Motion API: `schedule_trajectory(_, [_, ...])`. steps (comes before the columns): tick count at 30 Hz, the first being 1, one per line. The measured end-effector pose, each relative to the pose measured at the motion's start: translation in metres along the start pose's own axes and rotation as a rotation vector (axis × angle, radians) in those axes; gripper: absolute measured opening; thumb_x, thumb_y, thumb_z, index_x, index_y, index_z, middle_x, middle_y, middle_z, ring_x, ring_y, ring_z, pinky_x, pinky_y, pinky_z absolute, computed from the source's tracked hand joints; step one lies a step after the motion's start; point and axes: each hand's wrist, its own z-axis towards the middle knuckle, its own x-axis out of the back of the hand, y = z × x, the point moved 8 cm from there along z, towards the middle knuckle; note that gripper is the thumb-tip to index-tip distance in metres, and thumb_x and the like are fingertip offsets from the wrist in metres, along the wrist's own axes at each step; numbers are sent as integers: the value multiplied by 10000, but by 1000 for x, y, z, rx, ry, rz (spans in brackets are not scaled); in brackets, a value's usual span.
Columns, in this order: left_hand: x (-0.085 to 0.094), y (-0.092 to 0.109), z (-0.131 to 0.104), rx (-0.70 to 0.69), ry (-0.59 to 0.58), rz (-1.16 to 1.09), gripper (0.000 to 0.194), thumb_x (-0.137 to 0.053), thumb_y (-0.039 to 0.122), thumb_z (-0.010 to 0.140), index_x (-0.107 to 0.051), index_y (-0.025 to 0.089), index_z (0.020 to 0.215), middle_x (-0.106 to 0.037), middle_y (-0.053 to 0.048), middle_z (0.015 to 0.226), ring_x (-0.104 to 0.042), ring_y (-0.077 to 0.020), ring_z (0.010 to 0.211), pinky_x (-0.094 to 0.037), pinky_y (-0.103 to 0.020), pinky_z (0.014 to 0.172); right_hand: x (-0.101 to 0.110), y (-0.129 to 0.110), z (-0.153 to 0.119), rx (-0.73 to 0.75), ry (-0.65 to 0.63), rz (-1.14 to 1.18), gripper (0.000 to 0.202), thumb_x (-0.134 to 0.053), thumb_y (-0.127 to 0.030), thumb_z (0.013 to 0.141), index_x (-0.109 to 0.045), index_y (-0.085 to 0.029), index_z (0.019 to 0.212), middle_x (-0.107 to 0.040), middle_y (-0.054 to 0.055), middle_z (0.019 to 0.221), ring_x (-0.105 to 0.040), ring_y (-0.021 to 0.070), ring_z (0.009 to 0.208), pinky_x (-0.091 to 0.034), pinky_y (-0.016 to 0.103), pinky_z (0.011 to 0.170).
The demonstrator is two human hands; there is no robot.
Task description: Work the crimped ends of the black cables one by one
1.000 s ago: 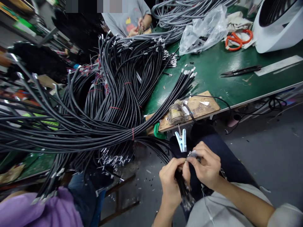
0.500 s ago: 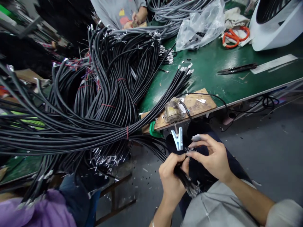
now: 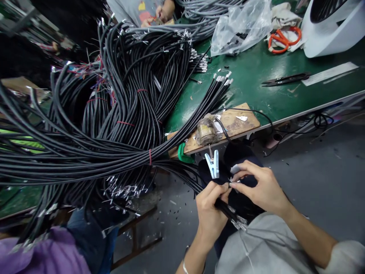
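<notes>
My left hand is closed round a bundle of black cables above my lap, their silvery ends sticking out below it. Close beside its fingertips, my right hand pinches at the frayed end of a cable; a grey covering is on one right fingertip. Just above both hands, a light blue clothespin hangs on the shaft of a small motor. The motor sits on a wooden board at the table's edge, held near a green clamp.
Large piles of black cables cover the left. On the green table lie pliers, orange-handled scissors, a plastic bag and a white strip. Other people are at the top and lower left.
Both hands have shifted slightly right relative to the clothespin, with the cable bundle in my left hand. The camera view has moved a little. The right fingers still pinch at the frayed end.
</notes>
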Motion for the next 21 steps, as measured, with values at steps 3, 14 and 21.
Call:
schedule_trajectory(3, [-1,1,2,2,-38,20,128,-572,92,857,-629,157,763,-527,15,654,-511,-97,564,-378,-204,535,-3,-12,-3,175,47,-89,164,-635,-87,802,-620,-183,934,-661,33,781,-630,182,731,-501,310,682])
schedule_trajectory(14, [10,3,3,6,196,-13,104,-652,74,799,-638,168,757,-555,28,646,-527,-93,557,-407,-201,544,8,-18,-36,367,428,-81,308,-682,-82,744,-607,-202,1019,-671,30,746,-602,175,648,-521,324,600])
schedule_trajectory(21, [-3,1,3,-29,184,-24,136,-613,59,818,-632,166,737,-572,20,660,-569,-99,580,-441,-198,568,-2,0,-33,-7,422,-206,307,-671,-237,793,-537,-186,1064,-743,23,767,-707,160,626,-588,249,621])
